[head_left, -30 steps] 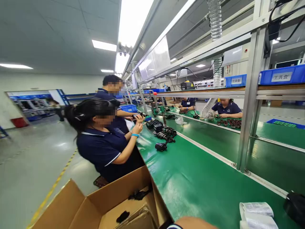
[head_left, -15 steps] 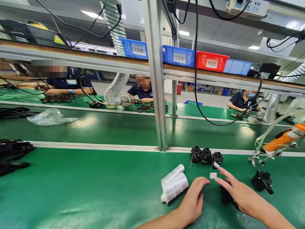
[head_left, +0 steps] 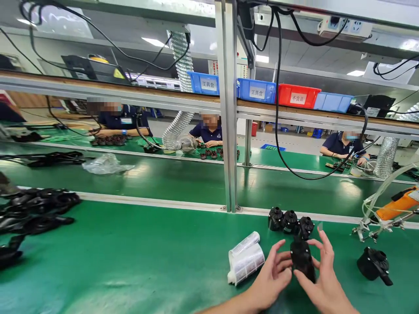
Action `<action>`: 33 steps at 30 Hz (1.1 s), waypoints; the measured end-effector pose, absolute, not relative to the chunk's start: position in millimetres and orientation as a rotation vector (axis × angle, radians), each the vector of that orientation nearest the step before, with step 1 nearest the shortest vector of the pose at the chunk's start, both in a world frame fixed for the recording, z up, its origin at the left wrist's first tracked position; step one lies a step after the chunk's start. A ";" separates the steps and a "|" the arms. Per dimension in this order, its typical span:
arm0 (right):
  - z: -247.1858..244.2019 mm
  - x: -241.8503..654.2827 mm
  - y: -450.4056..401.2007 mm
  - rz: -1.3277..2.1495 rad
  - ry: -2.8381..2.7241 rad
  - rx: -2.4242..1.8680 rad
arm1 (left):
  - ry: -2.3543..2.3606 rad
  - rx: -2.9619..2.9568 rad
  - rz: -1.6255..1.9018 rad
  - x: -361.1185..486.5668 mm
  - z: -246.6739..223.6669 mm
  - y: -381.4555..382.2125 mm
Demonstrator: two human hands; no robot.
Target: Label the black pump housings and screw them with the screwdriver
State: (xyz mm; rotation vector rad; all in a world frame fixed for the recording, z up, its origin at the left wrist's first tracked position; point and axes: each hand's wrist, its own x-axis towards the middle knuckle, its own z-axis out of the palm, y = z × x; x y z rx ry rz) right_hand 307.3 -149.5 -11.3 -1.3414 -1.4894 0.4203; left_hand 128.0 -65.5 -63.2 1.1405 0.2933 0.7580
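A black round plastic housing [head_left: 301,259] is tilted up between my two hands, partly blurred. My right hand [head_left: 327,272] grips it from the right with the thumb and lower fingers. On the raised right index fingertip sits a small pale sticker [head_left: 320,226]. My left hand [head_left: 273,274] holds the housing's left side with bent fingers. Left of my hands lies a curled roll of silvery label sheet [head_left: 247,259]. Just beyond the hands stand three similar black housings [head_left: 290,221]. Another black housing with a spout [head_left: 373,264] rests at the right.
An orange dispenser [head_left: 397,204] on a metal stand is at the right edge. Black parts [head_left: 36,207] are heaped at the left. A metal post [head_left: 230,131] rises behind the bench, and a black cable [head_left: 278,109] hangs down. Co-workers sit across the far bench.
The black housing has come up from the bench into both hands. The second small sticker, earlier between my hands, is out of sight. The view has swung slightly left.
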 end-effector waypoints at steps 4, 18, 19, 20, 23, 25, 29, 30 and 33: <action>-3.2 274.4 -137.0 0.720 -1.333 -1.200 | 0.331 0.820 0.732 124.6 -53.8 -58.6; 6.3 300.0 -141.3 1.082 -1.034 -1.114 | 0.352 0.586 0.637 124.6 -43.1 -60.8; 5.9 299.2 -142.0 1.081 -1.038 -1.143 | 0.346 0.590 0.636 125.2 -42.6 -60.8; 5.9 298.6 -142.6 1.079 -1.043 -1.167 | 0.341 0.593 0.639 125.9 -42.2 -60.6; 7.4 297.4 -144.2 1.068 -1.040 -1.205 | 0.332 0.594 0.654 127.7 -41.7 -60.3; 8.6 296.1 -144.9 1.060 -1.029 -1.219 | 0.335 0.596 0.659 128.1 -41.4 -60.9; 9.5 293.5 -146.0 1.041 -1.044 -1.253 | 0.335 0.610 0.659 127.5 -40.6 -62.6; 9.3 293.1 -146.3 1.032 -1.054 -1.266 | 0.337 0.613 0.660 127.5 -40.5 -62.7; 5.9 291.6 -146.9 0.989 -1.084 -1.299 | 0.335 0.618 0.665 127.9 -41.0 -62.1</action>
